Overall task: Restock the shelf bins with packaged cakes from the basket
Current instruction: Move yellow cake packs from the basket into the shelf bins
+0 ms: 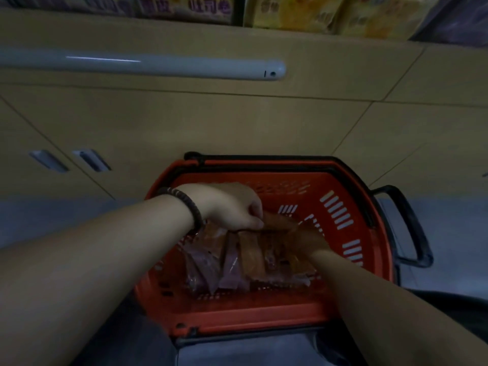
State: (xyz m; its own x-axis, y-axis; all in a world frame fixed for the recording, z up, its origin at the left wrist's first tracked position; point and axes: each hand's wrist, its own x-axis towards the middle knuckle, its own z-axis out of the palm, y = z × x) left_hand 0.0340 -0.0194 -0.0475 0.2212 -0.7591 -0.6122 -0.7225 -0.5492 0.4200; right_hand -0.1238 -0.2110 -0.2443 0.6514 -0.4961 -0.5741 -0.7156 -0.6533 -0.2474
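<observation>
A red basket point(264, 313) sits before beige cabinets point(211, 122). Both hands, left point(232, 204) and right point(298, 233), close around clear-wrapped orange and purple cakes point(250, 257).

The right hand point(298, 233) is largely masked by blur and by the clear wrappers of the packaged cakes point(245, 260) at the middle of the red basket point(351, 186), so its grip cannot be judged; the fingertips of the left hand point(227, 204) are curled out of sight; the basket's near rim is partly covered by both forearms; the boxes point(303, 11) on the shelf are cropped by the top edge, their print smeared beyond reading.
</observation>
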